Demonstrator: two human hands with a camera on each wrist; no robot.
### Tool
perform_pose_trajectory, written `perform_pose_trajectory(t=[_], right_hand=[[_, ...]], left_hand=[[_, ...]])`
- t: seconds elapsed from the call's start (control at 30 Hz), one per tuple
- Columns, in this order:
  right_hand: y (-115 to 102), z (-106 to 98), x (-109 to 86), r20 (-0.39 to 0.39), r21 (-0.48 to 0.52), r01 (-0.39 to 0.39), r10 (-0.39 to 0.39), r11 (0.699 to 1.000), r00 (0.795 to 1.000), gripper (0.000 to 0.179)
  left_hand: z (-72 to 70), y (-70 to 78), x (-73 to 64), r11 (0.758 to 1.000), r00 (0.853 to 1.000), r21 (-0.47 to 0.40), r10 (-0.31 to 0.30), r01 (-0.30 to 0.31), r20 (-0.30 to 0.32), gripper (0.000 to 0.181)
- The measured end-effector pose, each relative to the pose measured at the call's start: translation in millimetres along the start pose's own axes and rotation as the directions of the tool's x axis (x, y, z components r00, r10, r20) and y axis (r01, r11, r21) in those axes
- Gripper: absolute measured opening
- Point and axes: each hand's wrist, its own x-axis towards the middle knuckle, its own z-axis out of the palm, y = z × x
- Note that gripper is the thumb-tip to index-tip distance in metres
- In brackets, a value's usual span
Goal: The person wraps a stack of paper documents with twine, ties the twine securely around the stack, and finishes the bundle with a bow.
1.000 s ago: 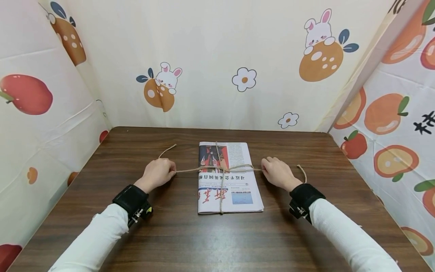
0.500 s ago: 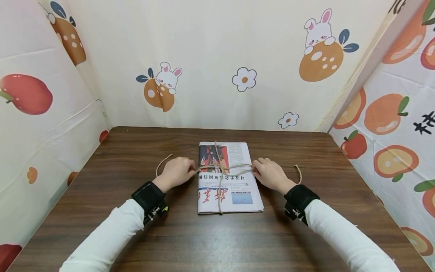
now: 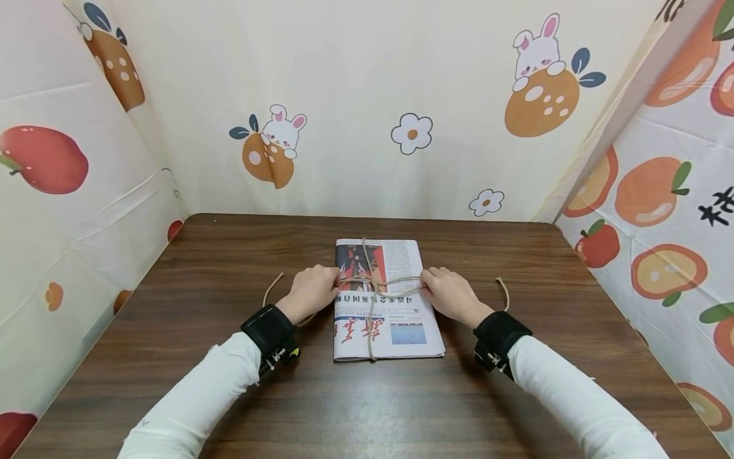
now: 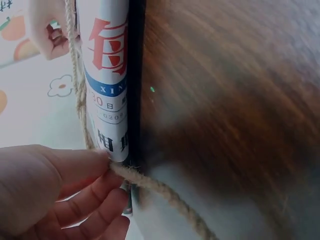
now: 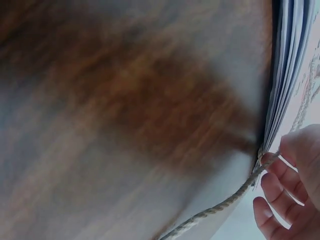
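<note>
A folded stack of newspapers (image 3: 407, 319) lies on the table with twine (image 3: 372, 319) running lengthwise and crosswise over it, crossing near the middle. My left hand (image 3: 312, 290) pinches the twine at the stack's left edge. In the left wrist view, thumb and fingers of that hand (image 4: 65, 185) hold the twine (image 4: 170, 195) beside the newspapers' folded spine (image 4: 107, 65). On the opposite edge my right hand (image 3: 453, 294) pinches the other length. The right wrist view shows the fingers (image 5: 285, 182) around the twine (image 5: 220, 205) next to the layered page edges (image 5: 287, 75).
The brown wooden table (image 3: 367, 408) runs back to a pale curtain (image 3: 344, 76) with rabbit and flower prints. Fruit-printed cloths hang on both sides. A loose twine end (image 3: 275, 285) rises behind the left hand, another twine end (image 3: 504, 292) behind the right.
My left hand has come rightward along the twine to the newspapers' left edge. The right hand has moved left to the right edge. The crosswise twine over the stack looks slacker.
</note>
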Motion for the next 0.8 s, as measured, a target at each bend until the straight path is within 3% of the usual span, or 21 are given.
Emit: perform_pose_trajectory(t=[0.17, 0.37, 0.57, 0.8], right_hand=[[3, -1, 1.8, 0.003, 0.008, -0.028, 0.028, 1.000, 1.000, 0.014], [10, 1, 2.2, 0.002, 0.002, -0.051, 0.051, 0.999, 0.999, 0.014], [12, -1, 2.3, 0.008, 0.008, -0.063, 0.063, 0.998, 0.998, 0.015], [11, -3, 3.4, 0.040, -0.002, -0.076, 0.076, 0.997, 0.996, 0.017]], left_hand=[[-1.3, 1.7, -1.4, 1.000, 1.000, 0.020, 0.014, -0.014, 0.006, 0.015], [-3.6, -0.3, -5.1, 0.999, 0.999, 0.014, 0.030, -0.030, 0.029, 0.004], [-5.8, -5.8, -7.6, 0.998, 0.999, -0.022, 0.052, -0.052, 0.004, 0.012], [-4.3, -13.1, -9.4, 0.997, 0.998, -0.051, 0.049, -0.050, -0.033, 0.007]])
